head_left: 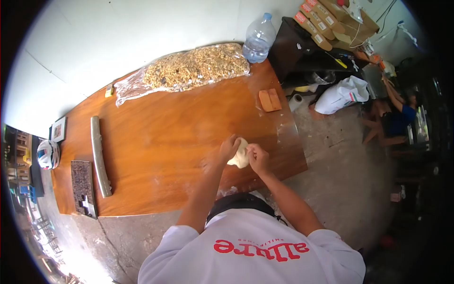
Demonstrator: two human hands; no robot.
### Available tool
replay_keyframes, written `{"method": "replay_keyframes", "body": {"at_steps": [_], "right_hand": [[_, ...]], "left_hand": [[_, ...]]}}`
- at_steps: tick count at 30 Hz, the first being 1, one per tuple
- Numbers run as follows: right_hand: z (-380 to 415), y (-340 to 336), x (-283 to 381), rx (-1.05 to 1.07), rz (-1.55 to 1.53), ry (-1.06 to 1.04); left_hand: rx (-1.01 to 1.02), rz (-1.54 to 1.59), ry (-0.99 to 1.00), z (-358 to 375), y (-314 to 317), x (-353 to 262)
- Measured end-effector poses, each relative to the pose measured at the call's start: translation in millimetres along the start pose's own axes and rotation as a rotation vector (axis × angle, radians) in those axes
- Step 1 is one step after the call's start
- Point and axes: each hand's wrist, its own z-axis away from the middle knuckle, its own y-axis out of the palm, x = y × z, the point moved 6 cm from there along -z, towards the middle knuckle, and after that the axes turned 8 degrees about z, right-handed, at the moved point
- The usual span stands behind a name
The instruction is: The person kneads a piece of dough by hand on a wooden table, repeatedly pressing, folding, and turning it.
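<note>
A pale, soft lump of dough (240, 158) lies near the front right part of the wooden table (189, 123). My left hand (230, 147) is curled around its left side, fingers pressed against it. On the other side, my right hand (258, 158) pinches the dough's right edge with its fingers bent in. Parts of the dough are hidden behind both hands. Faint whitish smears mark the tabletop around it.
At the back lie a bag of yellowish crumbly pieces (196, 68) and a large water bottle (259, 40). A reddish-brown block (270, 100) sits right. Leftward are a long tube (100, 156), a dark speckled board (83, 189) and a helmet (48, 155). Another person (399, 113) is far right.
</note>
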Motion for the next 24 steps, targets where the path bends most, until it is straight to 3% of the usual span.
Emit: {"method": "replay_keyframes", "body": {"at_steps": [2, 3, 4, 5, 7, 9, 11, 13, 15, 18, 20, 24], "right_hand": [[-8.6, -19.0, 9.8, -0.223, -0.133, 0.280], [-11.7, -6.2, 8.8, -0.220, -0.127, 0.290], [-15.8, 9.6, 17.2, -0.262, 0.058, 0.063], [-12.6, 29.8, 27.0, -0.294, 0.235, -0.164], [7.6, 53.7, 27.3, -0.263, 0.187, -0.084], [6.3, 62.1, 37.2, -0.219, 0.404, -0.179], [-8.9, 73.7, 25.5, -0.153, 0.423, -0.190], [-47.0, 81.1, 3.9, -0.171, 0.508, -0.094], [-97.4, 77.8, -3.9, -0.183, 0.557, -0.011], [-173.8, 82.0, -17.7, -0.234, 0.559, 0.043], [-212.6, 83.1, -16.8, -0.249, 0.532, 0.053], [-260.2, 82.7, -10.0, -0.344, 0.415, -0.030]], "left_hand": [[0.040, 0.044, -0.011, 20.0, 10.7, 10.6], [-0.041, 0.096, 0.104, 33.8, 9.4, 7.0], [-0.126, 0.150, 0.211, 49.5, 6.5, 0.8], [-0.123, 0.153, 0.190, 64.3, 9.4, 1.4], [-0.315, 0.040, 0.346, 87.2, -0.1, -13.1], [-0.287, 0.034, 0.285, 80.3, -2.0, 20.9], [-0.320, -0.193, 0.270, 77.2, -2.0, 41.3], [-0.279, -0.254, 0.196, 36.4, -6.9, 46.3], [-0.353, -0.519, 0.110, -10.2, -17.3, 37.8], [-0.454, -0.535, -0.003, -73.7, -38.3, 37.4], [-0.574, -0.539, 0.013, -103.1, -57.5, 35.1], [-0.608, -0.478, 0.055, -134.0, -80.8, 34.9]]}}
